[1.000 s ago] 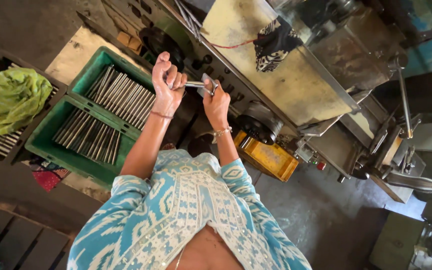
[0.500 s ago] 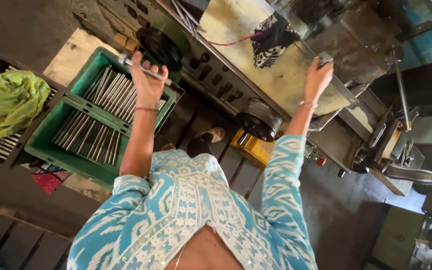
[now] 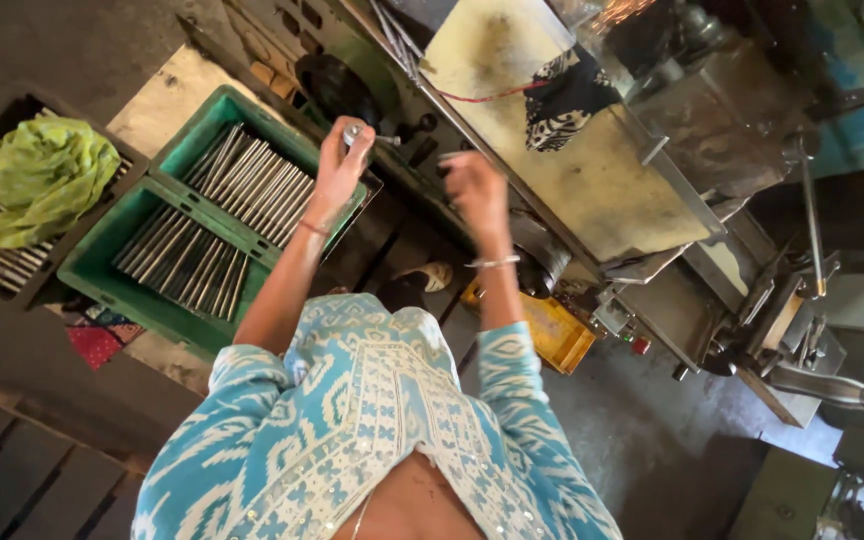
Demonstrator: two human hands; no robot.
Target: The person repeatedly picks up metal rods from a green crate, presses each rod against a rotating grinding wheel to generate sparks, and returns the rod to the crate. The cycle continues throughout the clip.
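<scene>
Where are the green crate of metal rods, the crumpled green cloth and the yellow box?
green crate point(image 3: 102, 285), head view, on its bare near rim.
green cloth point(image 3: 42, 175), head view, middle of the bundle.
yellow box point(image 3: 557, 335), head view, its top face.

Dim workshop; stained concrete floor; wooden pallet lower left; big grimy machine across top.

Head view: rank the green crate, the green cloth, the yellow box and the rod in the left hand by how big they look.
1. Green crate, largest.
2. Green cloth.
3. Yellow box, partly hidden by the arm, so it may be bigger than it looks.
4. Rod, only a short end shows above the left hand.
</scene>
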